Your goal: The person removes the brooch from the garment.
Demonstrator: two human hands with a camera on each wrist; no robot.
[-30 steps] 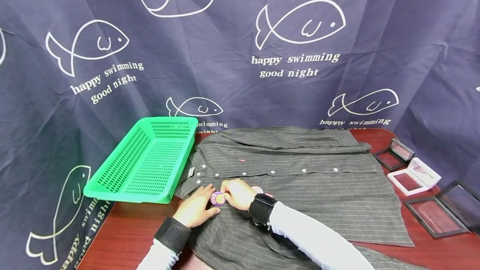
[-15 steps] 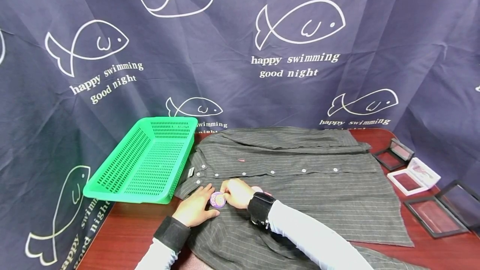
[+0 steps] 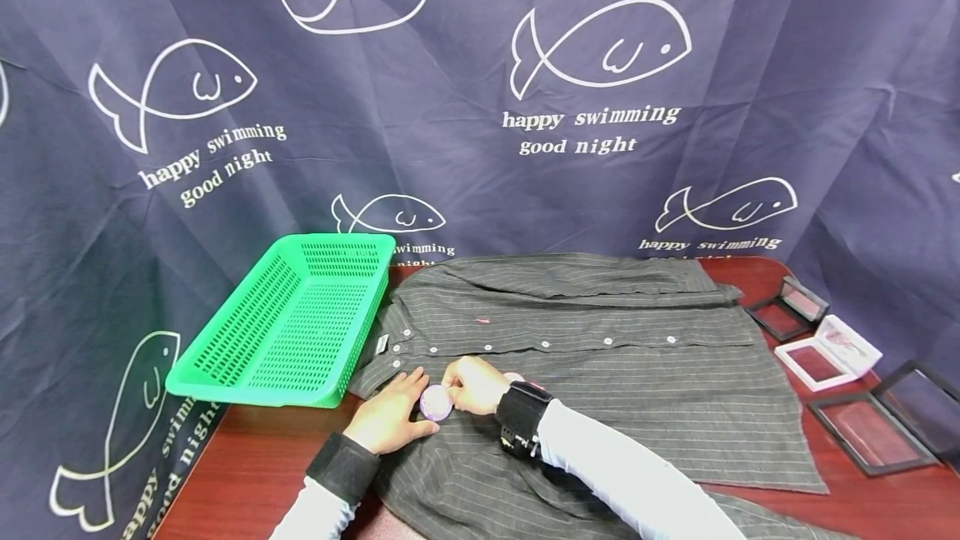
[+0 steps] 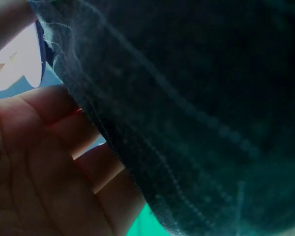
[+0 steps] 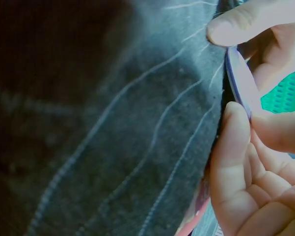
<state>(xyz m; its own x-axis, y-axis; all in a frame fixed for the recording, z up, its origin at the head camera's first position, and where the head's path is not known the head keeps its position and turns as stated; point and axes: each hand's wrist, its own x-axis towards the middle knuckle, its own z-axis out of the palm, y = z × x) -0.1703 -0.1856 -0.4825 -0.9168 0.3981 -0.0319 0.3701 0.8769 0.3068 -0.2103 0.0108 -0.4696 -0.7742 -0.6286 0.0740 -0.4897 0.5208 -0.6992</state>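
Observation:
A dark grey pinstriped shirt point(image 3: 637, 407) lies spread on the table. On its upper front is a round pin badge point(image 3: 436, 402) with a purple rim, its face washed out by glare. My right hand point(image 3: 474, 386) pinches the badge's edge between thumb and curled forefinger, as the right wrist view shows at the purple rim point(image 5: 239, 81). My left hand point(image 3: 386, 419) rests on the cloth near the collar, fingers extended, thumb tip beside the badge. Seen from the left wrist, its fingers point(image 4: 64, 123) lie along the shirt. A second round badge point(image 3: 514, 377) is partly hidden by the right wrist.
A green plastic basket point(image 3: 348, 357) stands left of the collar. Along the right table edge sit an open black case point(image 3: 780, 322), an open white case point(image 3: 813, 361) and a larger open dark case point(image 3: 870, 436). A small red piece point(image 3: 482, 321) lies on the shirt.
The badge has shifted slightly towards me and changed angle, so its printed face now shows as pale glare. The right hand has turned a little; the left hand stays nearly in place.

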